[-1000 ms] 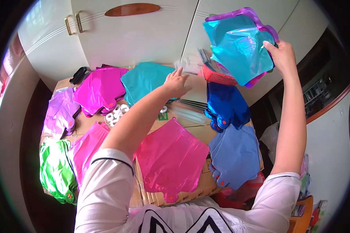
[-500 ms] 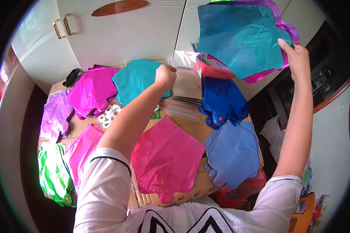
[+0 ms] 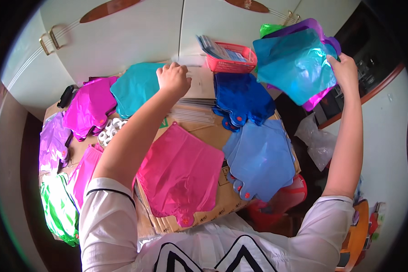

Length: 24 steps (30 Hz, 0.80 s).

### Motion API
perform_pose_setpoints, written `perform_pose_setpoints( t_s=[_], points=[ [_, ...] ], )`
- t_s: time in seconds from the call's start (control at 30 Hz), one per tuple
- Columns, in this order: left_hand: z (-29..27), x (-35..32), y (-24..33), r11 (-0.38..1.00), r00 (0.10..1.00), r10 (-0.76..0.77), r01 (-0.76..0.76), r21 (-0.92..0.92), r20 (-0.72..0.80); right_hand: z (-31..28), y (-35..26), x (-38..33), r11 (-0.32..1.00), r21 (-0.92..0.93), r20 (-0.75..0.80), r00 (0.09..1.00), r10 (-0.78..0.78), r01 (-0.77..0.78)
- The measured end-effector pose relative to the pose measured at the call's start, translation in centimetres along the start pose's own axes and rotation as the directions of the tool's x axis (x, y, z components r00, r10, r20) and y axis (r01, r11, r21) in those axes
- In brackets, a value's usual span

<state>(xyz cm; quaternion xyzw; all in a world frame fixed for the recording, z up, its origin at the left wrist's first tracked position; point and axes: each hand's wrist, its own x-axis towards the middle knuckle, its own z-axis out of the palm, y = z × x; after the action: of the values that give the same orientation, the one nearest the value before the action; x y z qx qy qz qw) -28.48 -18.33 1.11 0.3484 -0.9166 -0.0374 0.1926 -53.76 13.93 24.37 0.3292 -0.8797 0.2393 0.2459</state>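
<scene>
My right hand (image 3: 345, 72) is raised at the upper right, its thumb pressed on a fanned bunch of flat foil balloons. A teal foil balloon (image 3: 294, 63) faces me at the front, with purple, magenta and green ones showing behind it. My left hand (image 3: 174, 80) is closed, fingers curled down, at the right edge of a teal balloon pile (image 3: 133, 88). Its fingertips are hidden, so I cannot make out what they grip. Below that arm lies a pink balloon pile (image 3: 181, 167).
Dark blue (image 3: 245, 95) and light blue (image 3: 263, 156) balloon piles lie on the right of the cardboard-covered table. Magenta (image 3: 90, 106), lilac (image 3: 53, 140) and green (image 3: 58, 208) piles lie left, near white rings (image 3: 111, 129). A red basket (image 3: 231, 63) stands at the back before white cupboards (image 3: 122, 36).
The view has shifted right. The balloon bunch in my right hand has moved right and tilted, uncovering the red basket. My left hand has moved slightly away from the teal pile's middle.
</scene>
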Motion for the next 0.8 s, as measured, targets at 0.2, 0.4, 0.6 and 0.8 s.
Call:
perform_pose_setpoints(
  t_s=[0.2, 0.4, 0.6, 0.8],
  points=[
    [1.9, -1.0, -0.2, 0.948, 0.966, 0.203, -0.235, -0.216, -0.162, 2.6, -4.3, -5.5, 0.977, -0.066, -0.231, 0.949, -0.215, 0.205],
    [2.8, -4.9, 7.2, 0.363, 0.453, 0.875, -0.847, -0.388, -0.171, 13.5, -3.6, -14.3, 0.823, 0.035, -0.137, 0.819, -0.558, 0.567],
    [5.3, -4.9, 7.0, 0.379, 0.455, 0.876, -0.854, -0.357, -0.158, 17.5, -3.2, -17.5, 0.828, 0.316, 0.081, 0.857, -0.51, 0.463],
    [4.8, -3.3, 8.2, 0.482, 0.654, 0.754, -0.494, -0.724, 0.057, 19.3, -2.9, -16.0, 0.908, 0.38, 0.397, 0.856, -0.332, 0.176]
  ],
)
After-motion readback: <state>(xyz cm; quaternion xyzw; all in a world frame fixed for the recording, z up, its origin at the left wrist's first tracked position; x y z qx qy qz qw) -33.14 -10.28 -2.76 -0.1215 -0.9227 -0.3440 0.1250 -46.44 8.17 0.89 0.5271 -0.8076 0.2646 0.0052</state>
